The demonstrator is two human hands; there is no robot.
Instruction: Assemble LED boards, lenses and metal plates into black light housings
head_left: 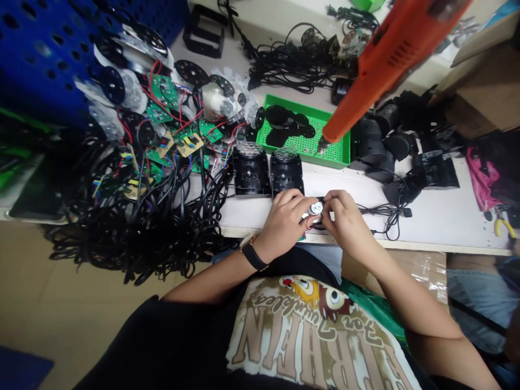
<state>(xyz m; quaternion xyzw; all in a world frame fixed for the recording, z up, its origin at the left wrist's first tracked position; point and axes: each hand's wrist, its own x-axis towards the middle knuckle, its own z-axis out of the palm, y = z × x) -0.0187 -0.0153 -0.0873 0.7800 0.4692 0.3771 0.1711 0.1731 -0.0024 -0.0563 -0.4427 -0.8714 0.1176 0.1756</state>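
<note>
My left hand and my right hand meet at the table's front edge, their fingers pinching a small silver motor. Thin red wires run from it to a small green circuit board, mostly hidden under my left hand. Two black perforated housings stand just beyond my left hand. A thin black cable lies to the right of my right hand.
A tangle of black cables and green circuit boards fills the table's left side. An orange electric tool hangs over a green tray. More black housings stand at right; yellow-handled pliers lie at far right.
</note>
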